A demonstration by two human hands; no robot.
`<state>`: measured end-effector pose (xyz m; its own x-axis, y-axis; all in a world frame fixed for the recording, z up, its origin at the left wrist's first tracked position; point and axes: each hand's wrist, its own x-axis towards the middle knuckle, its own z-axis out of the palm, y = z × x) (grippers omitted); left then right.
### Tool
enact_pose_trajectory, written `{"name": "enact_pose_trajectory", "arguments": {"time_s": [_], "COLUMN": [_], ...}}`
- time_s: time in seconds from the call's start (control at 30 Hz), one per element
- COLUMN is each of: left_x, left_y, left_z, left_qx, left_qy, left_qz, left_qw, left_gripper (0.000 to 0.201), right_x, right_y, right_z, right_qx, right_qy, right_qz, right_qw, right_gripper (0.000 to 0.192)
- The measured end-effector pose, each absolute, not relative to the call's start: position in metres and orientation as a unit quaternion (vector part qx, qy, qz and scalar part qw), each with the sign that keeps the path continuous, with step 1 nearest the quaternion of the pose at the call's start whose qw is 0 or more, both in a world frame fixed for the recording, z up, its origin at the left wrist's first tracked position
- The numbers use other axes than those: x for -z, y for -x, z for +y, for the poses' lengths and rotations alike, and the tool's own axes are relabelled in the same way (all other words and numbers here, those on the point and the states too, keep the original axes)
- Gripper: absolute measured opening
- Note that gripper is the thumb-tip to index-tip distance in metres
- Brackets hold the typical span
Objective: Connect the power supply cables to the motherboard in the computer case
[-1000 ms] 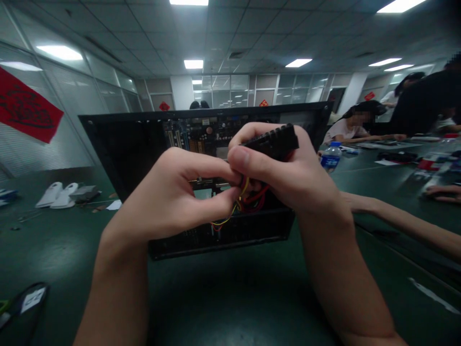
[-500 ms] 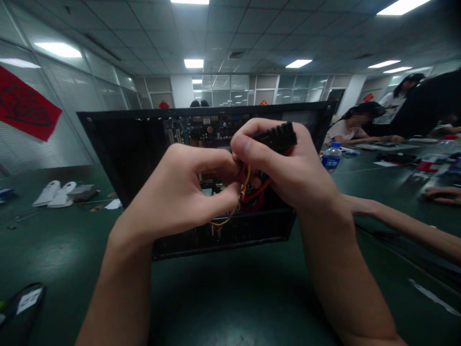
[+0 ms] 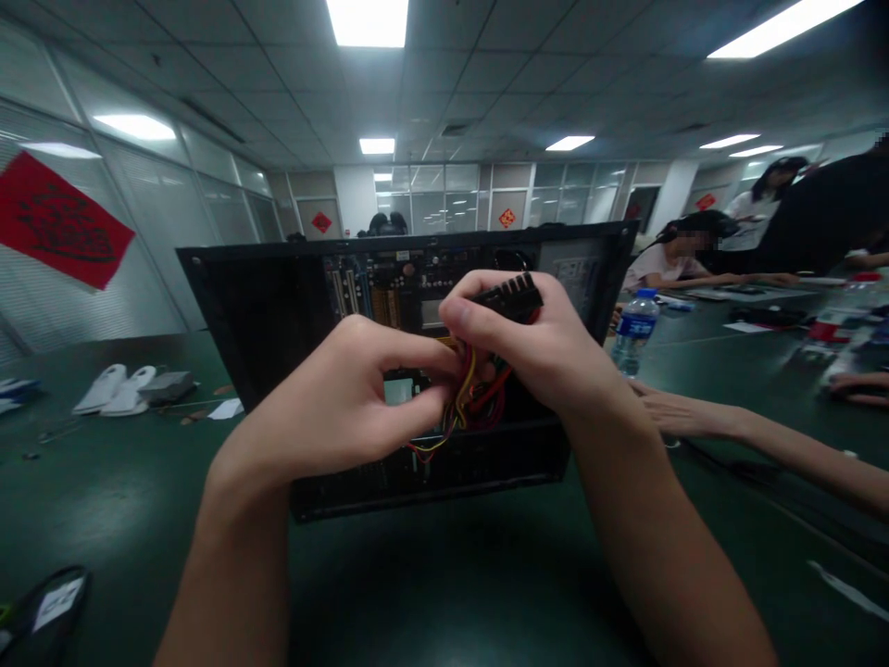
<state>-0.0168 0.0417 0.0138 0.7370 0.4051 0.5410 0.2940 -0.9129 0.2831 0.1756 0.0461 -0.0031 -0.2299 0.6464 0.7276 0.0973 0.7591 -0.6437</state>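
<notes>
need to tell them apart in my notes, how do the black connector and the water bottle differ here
The black connector is dark, blocky and ridged, while the water bottle is clear with a blue label. The connector is gripped in the right hand, with red and yellow wires trailing from it through the left hand; the bottle stands untouched on the green table. Both sit near the open computer case.

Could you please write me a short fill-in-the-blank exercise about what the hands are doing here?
1. The right hand holds a black ____ above the open computer case.
2. The left hand pinches the red and ____ wires.
3. A water bottle with a ____ cap stands on the green table.

Missing words: connector; yellow; blue
</notes>
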Motion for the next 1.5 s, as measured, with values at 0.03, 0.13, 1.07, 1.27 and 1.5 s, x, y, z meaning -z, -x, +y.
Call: {"name": "enact_pose_trajectory", "arguments": {"time_s": [0.03,0.13,1.07,1.27,1.5], "left_x": [-0.013,-0.012,-0.009,-0.007,-0.002], "left_y": [0.017,0.016,0.017,0.014,0.007], "left_z": [0.042,0.044,0.058,0.059,0.058], "left_qx": [-0.31,-0.315,-0.293,-0.307,-0.365], "left_qy": [-0.928,-0.926,-0.926,-0.921,-0.891], "left_qz": [0.185,0.183,0.2,0.221,0.27], "left_qw": [0.09,0.095,0.129,0.092,0.013], "left_gripper": [0.017,0.013,0.014,0.015,0.014], "right_x": [0.003,0.004,0.009,0.008,0.009], "right_y": [-0.175,-0.175,-0.174,-0.17,-0.169], "right_z": [0.047,0.05,0.064,0.064,0.061], "right_qx": [-0.243,-0.239,-0.256,-0.239,-0.198], "right_qy": [0.251,0.254,0.232,0.254,0.306], "right_qz": [-0.746,-0.744,-0.756,-0.748,-0.719], "right_qw": [0.567,0.569,0.556,0.565,0.592], "right_gripper": [0.04,0.041,0.041,0.043,0.045]}}
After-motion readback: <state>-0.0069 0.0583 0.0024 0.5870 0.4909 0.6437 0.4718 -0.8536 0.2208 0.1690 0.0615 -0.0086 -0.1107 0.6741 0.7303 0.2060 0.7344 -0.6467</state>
